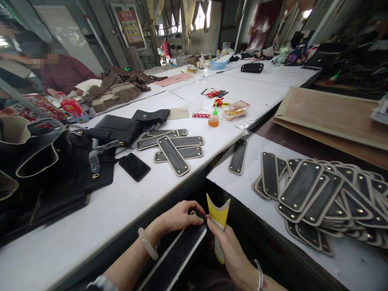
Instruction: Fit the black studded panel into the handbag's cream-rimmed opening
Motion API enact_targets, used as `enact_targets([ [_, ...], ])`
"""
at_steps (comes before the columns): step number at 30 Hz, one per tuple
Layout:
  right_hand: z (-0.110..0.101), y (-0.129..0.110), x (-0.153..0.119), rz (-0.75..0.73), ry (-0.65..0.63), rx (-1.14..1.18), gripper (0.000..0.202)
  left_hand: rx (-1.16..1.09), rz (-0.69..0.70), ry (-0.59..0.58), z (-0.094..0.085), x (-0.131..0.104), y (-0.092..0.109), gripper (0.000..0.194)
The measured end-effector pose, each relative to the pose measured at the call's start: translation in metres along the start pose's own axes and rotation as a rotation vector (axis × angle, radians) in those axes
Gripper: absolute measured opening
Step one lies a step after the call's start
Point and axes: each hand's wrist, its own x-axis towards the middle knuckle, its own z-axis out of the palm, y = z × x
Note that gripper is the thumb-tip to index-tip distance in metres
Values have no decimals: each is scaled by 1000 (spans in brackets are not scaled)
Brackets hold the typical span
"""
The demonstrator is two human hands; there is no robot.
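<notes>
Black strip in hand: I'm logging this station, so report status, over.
Left hand gripping far end of black strip. Right hand holding yellow notched tool close by. Phone lying apart from both hands.

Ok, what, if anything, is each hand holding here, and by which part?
The right hand holds the yellow tool around its middle, notched end up. The left hand grips the black strip at its far end.

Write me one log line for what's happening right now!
left hand: gripping black strip | right hand: holding yellow concave-ended tool | on right: black panels, piled | on left: black smartphone
</notes>
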Motion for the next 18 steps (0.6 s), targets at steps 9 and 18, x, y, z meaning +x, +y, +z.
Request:
enact_targets([
  [9,-6,15,1,-227,3,-351,43,6,-3,46,10,-1,5,28],
  [18,2,22,2,-403,0,-494,30,-89,49,80,7,-9,-7,39],
])
